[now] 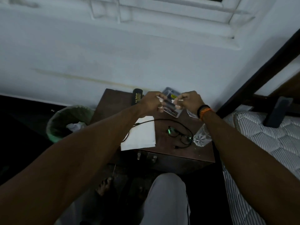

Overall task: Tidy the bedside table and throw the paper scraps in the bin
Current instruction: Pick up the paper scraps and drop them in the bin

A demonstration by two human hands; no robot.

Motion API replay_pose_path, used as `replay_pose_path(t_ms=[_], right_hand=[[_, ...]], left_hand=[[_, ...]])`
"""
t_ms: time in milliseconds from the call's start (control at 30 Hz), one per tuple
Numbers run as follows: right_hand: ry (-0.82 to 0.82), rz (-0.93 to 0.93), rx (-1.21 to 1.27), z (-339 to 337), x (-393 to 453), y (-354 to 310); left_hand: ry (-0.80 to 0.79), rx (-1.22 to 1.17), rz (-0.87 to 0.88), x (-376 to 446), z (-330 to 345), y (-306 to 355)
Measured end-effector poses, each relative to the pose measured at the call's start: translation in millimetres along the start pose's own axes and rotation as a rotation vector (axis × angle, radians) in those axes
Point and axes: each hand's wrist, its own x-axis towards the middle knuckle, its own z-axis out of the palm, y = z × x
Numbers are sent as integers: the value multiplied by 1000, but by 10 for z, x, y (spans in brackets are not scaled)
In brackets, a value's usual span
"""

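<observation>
Bin [65, 124] left of bedside table [113, 101], some crumpled paper already inside. Left hand [151, 101] and right hand [189, 100] raised over the back of the table, fingers curled, each pinching small paper scraps [176, 101]. Still on top: white sheet [142, 135], cable [178, 122], glasses [178, 134], tumbler [202, 137]. Roughly mid-task, most tidying left.

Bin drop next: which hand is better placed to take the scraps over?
Probably left. The bin sits left of the table, nearer the left hand. The right hand would have to cross over. Both pinch scraps.
</observation>
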Motion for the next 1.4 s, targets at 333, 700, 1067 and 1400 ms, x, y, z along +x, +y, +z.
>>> replay_pose_path(t_ms=[333,700,1067,1400], right_hand=[[-244,51,460,1164,-4,-683],[-459,173,493,2455,-192,-1317],[-496,94,169,3606,-368,-1717],[-431,91,-84,4674,116,-1629]], left_hand=[[208,3,-25,-446,-1026,-148],[408,-91,-251,-1158,-2330,-837],[609,-81,-404,-1575,-3202,-1409],[548,-308,-391,-1185,-3548,-2198]])
